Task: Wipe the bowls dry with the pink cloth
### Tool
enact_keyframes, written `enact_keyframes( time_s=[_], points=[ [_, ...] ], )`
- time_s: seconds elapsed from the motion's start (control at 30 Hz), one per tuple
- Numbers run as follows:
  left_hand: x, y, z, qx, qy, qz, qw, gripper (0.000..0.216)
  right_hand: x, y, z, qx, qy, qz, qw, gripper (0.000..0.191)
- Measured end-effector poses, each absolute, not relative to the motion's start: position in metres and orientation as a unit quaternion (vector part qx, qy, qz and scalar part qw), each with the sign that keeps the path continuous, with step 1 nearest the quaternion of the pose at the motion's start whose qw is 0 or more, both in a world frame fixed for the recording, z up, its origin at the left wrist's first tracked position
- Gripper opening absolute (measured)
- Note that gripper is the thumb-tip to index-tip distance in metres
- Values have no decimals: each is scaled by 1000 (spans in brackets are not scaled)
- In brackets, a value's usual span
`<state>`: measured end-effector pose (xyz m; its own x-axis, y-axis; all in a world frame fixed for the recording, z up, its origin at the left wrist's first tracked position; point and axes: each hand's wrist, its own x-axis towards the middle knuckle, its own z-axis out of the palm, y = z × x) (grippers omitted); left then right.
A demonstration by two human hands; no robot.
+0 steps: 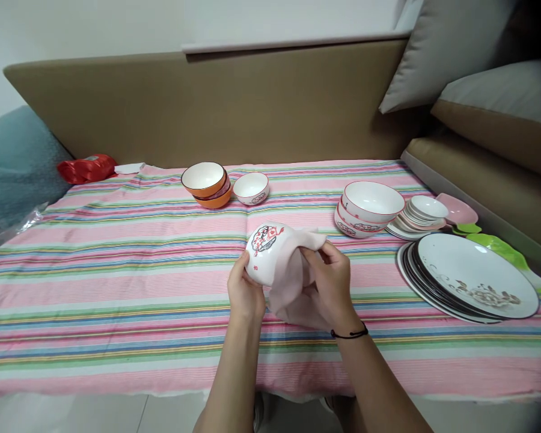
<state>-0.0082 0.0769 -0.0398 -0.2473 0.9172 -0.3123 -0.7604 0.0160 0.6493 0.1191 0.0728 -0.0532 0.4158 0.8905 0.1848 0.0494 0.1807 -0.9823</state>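
My left hand (pixel 243 291) grips a small white bowl (pixel 267 252) with a red and black picture on its side, held tilted above the striped cloth. My right hand (pixel 331 282), with a black band at the wrist, is closed on a pale pink cloth (pixel 293 273) that is pressed against the bowl and drapes over its rim. The bowl's inside is hidden by the cloth.
A striped pink tablecloth (pixel 117 282) covers the surface. Stacked orange bowls (pixel 206 183) and a small white bowl (pixel 251 187) stand at the back. Stacked white bowls (pixel 369 207), small saucers (pixel 421 216), large plates (pixel 473 279) and green and pink dishes lie at right. A red bag (pixel 86 168) lies far left.
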Motion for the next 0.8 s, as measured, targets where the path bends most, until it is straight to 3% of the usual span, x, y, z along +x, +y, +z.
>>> enact_keyframes(
  time_s=[0.2, 0.4, 0.57, 0.8],
  points=[
    [-1, 79, -33, 32, 345, 687, 639, 21, 123, 70, -49, -514, -465, 352, 629, 30],
    [4, 79, -31, 12, 331, 691, 642, 22, 116, 71, -48, -514, -483, 339, 623, 48],
    [9, 77, -33, 32, 320, 690, 648, 24, 111, 71, -49, -529, -452, 329, 639, 35],
    [12, 76, -38, 10, 315, 683, 658, 30, 111, 68, -44, -503, -439, 397, 630, 34]
  ],
)
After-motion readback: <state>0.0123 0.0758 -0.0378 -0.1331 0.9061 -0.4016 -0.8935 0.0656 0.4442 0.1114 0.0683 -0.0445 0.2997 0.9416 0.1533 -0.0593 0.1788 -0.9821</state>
